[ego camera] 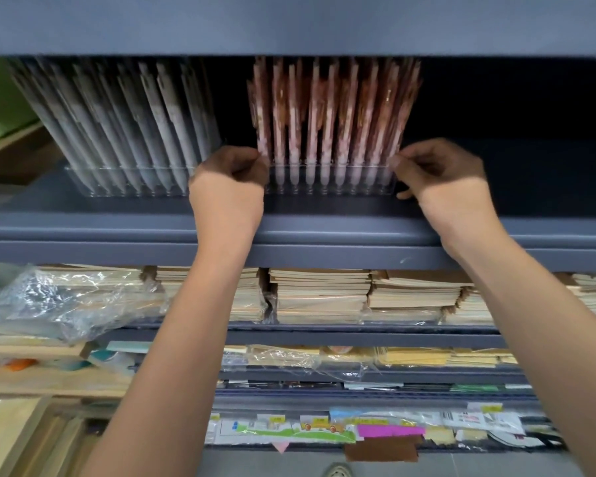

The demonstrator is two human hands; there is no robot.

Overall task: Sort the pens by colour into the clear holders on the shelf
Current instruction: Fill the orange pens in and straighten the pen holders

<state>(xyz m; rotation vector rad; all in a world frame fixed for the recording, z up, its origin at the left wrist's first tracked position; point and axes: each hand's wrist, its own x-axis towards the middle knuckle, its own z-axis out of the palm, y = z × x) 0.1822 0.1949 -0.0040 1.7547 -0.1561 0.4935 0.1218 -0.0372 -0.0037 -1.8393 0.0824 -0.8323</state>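
As I watch through the head camera, the clear holder (331, 182) of pink pens (331, 115) stands on the grey shelf (324, 228), the left hand (231, 173) curled round its left end and the right hand (437, 173) pinching its right end. Just left of that holder I see a second holder (124, 187) full of grey pens (117, 125), and below it lie stacks of notebooks (320, 294).

Pink pens (334, 115), centre: motion-blurred, print unreadable; tops hidden behind upper shelf edge (289, 46). Grey pens (124, 122), upper left: same. Left hand (231, 173) fingertips tucked out of sight at clear holder (331, 187) end. Packet labels (277, 418), bottom: too small to read.
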